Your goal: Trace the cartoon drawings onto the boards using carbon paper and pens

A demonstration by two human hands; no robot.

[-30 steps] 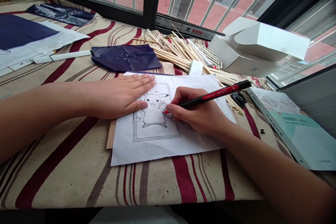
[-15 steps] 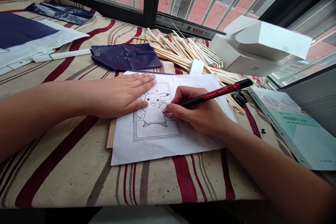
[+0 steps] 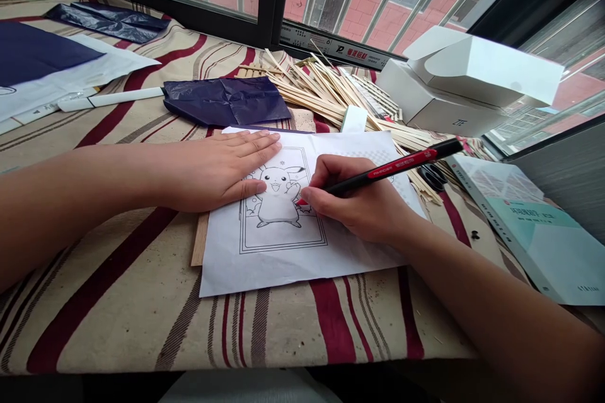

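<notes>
A white sheet of paper [image 3: 278,271] with a printed cartoon character inside a framed border lies in front of me. My left hand [image 3: 222,170] rests flat on its upper left part, fingers stretched out. In my right hand [image 3: 359,201] is a black and red pen [image 3: 392,168], its red tip end down at the character's raised arm. My fingers partly hide that tip, so I cannot tell whether it touches the paper. Under the sheet, the edge of a wooden board [image 3: 200,240] and a strip of dark blue carbon-like paper [image 3: 278,129] stick out.
Folded dark blue sheets [image 3: 227,101] lie behind the paper, with a white pen [image 3: 113,99] to their left. Thin wooden strips [image 3: 316,88] are heaped by the window. A white box [image 3: 454,88], black-handled scissors [image 3: 432,177] and a book [image 3: 534,227] are on the right.
The pen has shifted very slightly to the right, its back end tipping up a little. My left hand and the paper stay in place.
</notes>
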